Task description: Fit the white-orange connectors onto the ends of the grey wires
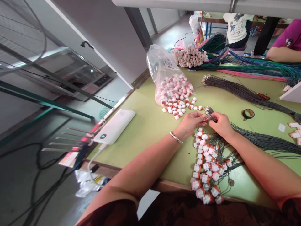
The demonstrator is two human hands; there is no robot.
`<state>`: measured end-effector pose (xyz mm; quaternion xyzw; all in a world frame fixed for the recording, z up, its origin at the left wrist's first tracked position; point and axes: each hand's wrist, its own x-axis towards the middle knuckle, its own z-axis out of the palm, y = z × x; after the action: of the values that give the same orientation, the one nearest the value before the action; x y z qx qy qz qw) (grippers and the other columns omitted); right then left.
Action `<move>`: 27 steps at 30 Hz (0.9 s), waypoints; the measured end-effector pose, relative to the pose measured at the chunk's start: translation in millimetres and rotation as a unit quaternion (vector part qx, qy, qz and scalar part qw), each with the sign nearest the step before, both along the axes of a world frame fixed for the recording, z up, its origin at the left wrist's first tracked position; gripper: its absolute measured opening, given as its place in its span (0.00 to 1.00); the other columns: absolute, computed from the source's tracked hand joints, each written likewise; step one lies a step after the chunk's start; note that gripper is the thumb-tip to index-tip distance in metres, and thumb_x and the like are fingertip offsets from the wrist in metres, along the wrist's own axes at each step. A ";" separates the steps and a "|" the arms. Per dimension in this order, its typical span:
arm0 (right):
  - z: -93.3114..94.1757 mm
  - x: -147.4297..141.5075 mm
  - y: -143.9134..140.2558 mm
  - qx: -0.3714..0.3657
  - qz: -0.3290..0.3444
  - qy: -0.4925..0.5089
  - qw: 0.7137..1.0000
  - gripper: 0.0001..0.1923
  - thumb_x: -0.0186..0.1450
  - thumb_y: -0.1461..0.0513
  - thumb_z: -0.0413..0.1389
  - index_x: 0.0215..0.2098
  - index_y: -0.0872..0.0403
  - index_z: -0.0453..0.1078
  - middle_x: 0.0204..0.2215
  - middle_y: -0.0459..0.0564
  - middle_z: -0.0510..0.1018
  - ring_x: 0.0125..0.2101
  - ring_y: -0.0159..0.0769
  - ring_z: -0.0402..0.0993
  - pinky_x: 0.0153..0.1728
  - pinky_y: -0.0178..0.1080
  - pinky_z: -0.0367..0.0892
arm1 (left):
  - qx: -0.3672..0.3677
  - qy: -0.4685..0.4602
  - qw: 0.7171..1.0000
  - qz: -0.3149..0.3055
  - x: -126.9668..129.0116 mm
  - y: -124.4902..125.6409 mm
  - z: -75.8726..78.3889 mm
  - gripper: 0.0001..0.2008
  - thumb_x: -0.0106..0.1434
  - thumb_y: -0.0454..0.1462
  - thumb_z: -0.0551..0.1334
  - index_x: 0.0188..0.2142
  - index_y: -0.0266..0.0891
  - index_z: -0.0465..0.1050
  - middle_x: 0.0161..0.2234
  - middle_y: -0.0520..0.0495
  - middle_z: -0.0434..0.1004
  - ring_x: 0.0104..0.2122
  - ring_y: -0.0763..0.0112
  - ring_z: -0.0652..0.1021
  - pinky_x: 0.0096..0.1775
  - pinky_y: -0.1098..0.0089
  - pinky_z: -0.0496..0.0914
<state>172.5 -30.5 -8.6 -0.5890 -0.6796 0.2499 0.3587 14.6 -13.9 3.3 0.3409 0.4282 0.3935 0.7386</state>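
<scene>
My left hand (191, 123), with a bracelet at its wrist, pinches a small white and orange connector (205, 119), mostly covered by the fingertips. Close against it, my right hand (220, 124) grips the end of a bundle of dark wires (256, 136), their metal-tipped ends (208, 110) poking out past the fingers. Below both hands lies a pile of white and orange connectors (207, 166) with dark wires attached. Loose connectors (175, 108) spill from a clear plastic bag (162, 64) just beyond my left hand.
A second dark wire bundle (237, 89) and a roll of black tape (248, 114) lie on the green table (141, 125). A white power bank (115, 125) sits by the left edge. Coloured wires (246, 64) stretch across the back. Other people (237, 29) sit beyond.
</scene>
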 end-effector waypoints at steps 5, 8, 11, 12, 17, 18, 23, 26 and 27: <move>-0.8 -0.6 -0.3 -0.016 0.010 -0.019 1.000 0.05 0.54 0.61 0.53 0.26 0.54 0.70 0.19 0.44 0.72 0.20 0.30 0.62 0.23 0.33 0.56 | 0.000 0.021 1.000 0.014 5.3 -2.1 3.1 0.05 0.58 0.27 0.63 0.26 0.31 0.70 0.23 0.50 0.75 0.21 0.80 0.76 0.30 0.77 0.71; -1.3 0.7 0.0 -0.024 0.019 0.025 0.999 0.05 0.54 0.60 0.54 0.26 0.54 0.70 0.18 0.43 0.71 0.19 0.29 0.61 0.23 0.33 0.55 | 0.033 0.066 0.997 -0.017 2.6 -0.8 4.8 0.05 0.58 0.30 0.63 0.26 0.32 0.70 0.19 0.52 0.73 0.18 0.81 0.72 0.26 0.77 0.68; -0.3 2.4 1.7 -0.022 -0.002 0.105 0.994 0.08 0.55 0.57 0.55 0.25 0.54 0.70 0.17 0.42 0.69 0.19 0.29 0.60 0.23 0.33 0.56 | 0.135 0.200 0.967 -0.080 -6.9 2.5 6.4 0.06 0.55 0.35 0.65 0.26 0.33 0.72 0.18 0.53 0.70 0.16 0.81 0.67 0.22 0.75 0.62; 0.4 2.8 2.4 -0.017 -0.011 0.123 0.992 0.09 0.56 0.56 0.55 0.25 0.55 0.70 0.18 0.43 0.69 0.20 0.29 0.60 0.23 0.34 0.56 | 0.177 0.257 0.945 -0.096 -10.8 3.5 6.9 0.06 0.54 0.35 0.66 0.25 0.34 0.73 0.19 0.52 0.71 0.18 0.80 0.67 0.23 0.74 0.62; 5.2 2.2 3.8 -0.041 -0.015 0.166 0.985 0.12 0.55 0.55 0.57 0.24 0.55 0.72 0.18 0.44 0.70 0.21 0.30 0.60 0.24 0.34 0.56 | 0.325 0.477 0.802 -0.155 -21.1 7.9 9.7 0.07 0.54 0.34 0.62 0.21 0.36 0.73 0.21 0.49 0.74 0.23 0.72 0.71 0.29 0.70 0.65; 6.1 1.8 3.6 -0.057 -0.011 0.178 0.982 0.11 0.54 0.55 0.57 0.24 0.55 0.72 0.17 0.44 0.70 0.20 0.29 0.60 0.23 0.34 0.55 | 0.350 0.505 0.776 -0.146 -20.6 9.8 10.0 0.07 0.55 0.34 0.61 0.22 0.36 0.74 0.22 0.48 0.74 0.25 0.70 0.72 0.30 0.69 0.66; 8.2 0.4 2.3 -0.092 -0.012 0.252 0.963 0.09 0.50 0.59 0.57 0.29 0.54 0.70 0.17 0.41 0.70 0.19 0.29 0.61 0.23 0.34 0.56 | 0.541 0.543 0.641 -0.026 -15.3 30.4 0.0 0.13 0.62 0.32 0.56 0.43 0.36 0.76 0.45 0.40 0.77 0.47 0.59 0.72 0.51 0.58 0.66; 7.6 0.6 2.2 -0.099 -0.018 0.247 0.964 0.06 0.50 0.59 0.56 0.24 0.53 0.66 0.15 0.41 0.67 0.18 0.28 0.58 0.21 0.33 0.53 | 0.576 0.530 0.620 -0.062 -16.8 42.9 -13.0 0.16 0.64 0.29 0.52 0.42 0.38 0.77 0.43 0.43 0.79 0.48 0.60 0.71 0.52 0.58 0.65; 7.2 0.7 2.5 -0.097 -0.019 0.239 0.966 0.06 0.50 0.59 0.56 0.23 0.53 0.66 0.15 0.40 0.65 0.18 0.27 0.56 0.21 0.33 0.52 | 0.572 0.530 0.623 -0.061 -17.8 45.4 -16.7 0.15 0.64 0.30 0.51 0.40 0.38 0.78 0.40 0.43 0.80 0.45 0.60 0.72 0.50 0.59 0.66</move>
<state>173.3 -28.1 -1.4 -0.5570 -0.5353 0.4410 0.4568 -3.2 31.5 -13.4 0.8698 0.4122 0.2641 0.0620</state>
